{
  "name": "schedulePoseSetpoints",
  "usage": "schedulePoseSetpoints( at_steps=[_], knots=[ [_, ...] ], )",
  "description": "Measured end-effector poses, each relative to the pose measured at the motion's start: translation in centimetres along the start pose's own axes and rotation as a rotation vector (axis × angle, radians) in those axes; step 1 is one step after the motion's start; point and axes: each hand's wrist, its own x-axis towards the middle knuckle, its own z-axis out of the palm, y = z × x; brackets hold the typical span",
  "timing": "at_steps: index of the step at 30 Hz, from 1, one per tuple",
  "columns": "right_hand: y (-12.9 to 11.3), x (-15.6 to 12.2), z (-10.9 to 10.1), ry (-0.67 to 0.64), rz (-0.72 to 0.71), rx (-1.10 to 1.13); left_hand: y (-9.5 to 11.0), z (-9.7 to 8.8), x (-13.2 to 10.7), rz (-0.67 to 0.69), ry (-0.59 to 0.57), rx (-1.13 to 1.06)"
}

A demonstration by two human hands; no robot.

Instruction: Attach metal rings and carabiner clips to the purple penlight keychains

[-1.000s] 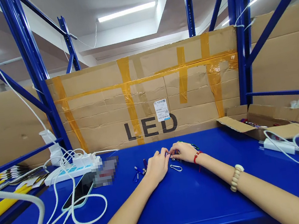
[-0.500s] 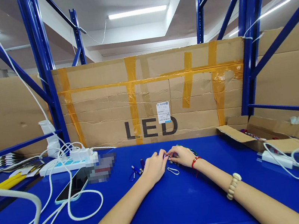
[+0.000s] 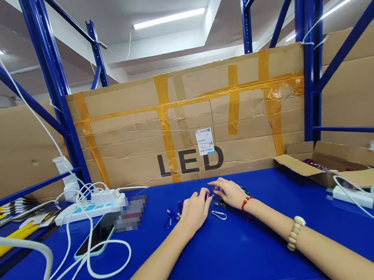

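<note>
My left hand point(image 3: 194, 212) is closed, thumb and fingers pinched at the tips on a small, dark purplish thing too little to make out. Just to its right, my right hand point(image 3: 230, 193) is apart from it, fingers spread and holding nothing I can see. Below the gap between the hands lies a silver carabiner point(image 3: 219, 215). Small dark metal pieces point(image 3: 220, 204) sit under my right hand's fingers. A blue carabiner point(image 3: 168, 223) and a blue cylindrical piece point(image 3: 173, 215) are left of my left hand. Something green point(image 3: 245, 190) shows behind my right wrist.
A phone point(image 3: 97, 234), a power strip point(image 3: 74, 215) and looping white cables are at the left. On the right are an open cardboard box point(image 3: 359, 177) and a white adapter point(image 3: 352, 197) with its cable. A large taped carton point(image 3: 129, 135) stands behind the blue surface point(image 3: 207, 269).
My right hand has let go and drawn back slightly from my left hand's fingertips, its fingers opening. My left hand stays pinched. The whole view has tilted a little.
</note>
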Motion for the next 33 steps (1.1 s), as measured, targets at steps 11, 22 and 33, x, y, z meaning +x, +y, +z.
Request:
schedulePoseSetpoints(
  at_steps=[11,22,33],
  knots=[
    [-0.16,0.04,-0.03,0.04,0.05,-0.017,-0.09,0.16,0.07,0.006,0.021,0.026],
    [-0.52,-0.16,-0.15,0.028,0.038,0.004,0.16,-0.37,-0.04,0.007,-0.022,0.038],
    [-0.53,-0.21,0.03,-0.003,0.008,0.043,0.24,-0.49,-0.07,0.014,-0.025,0.048]
  ],
)
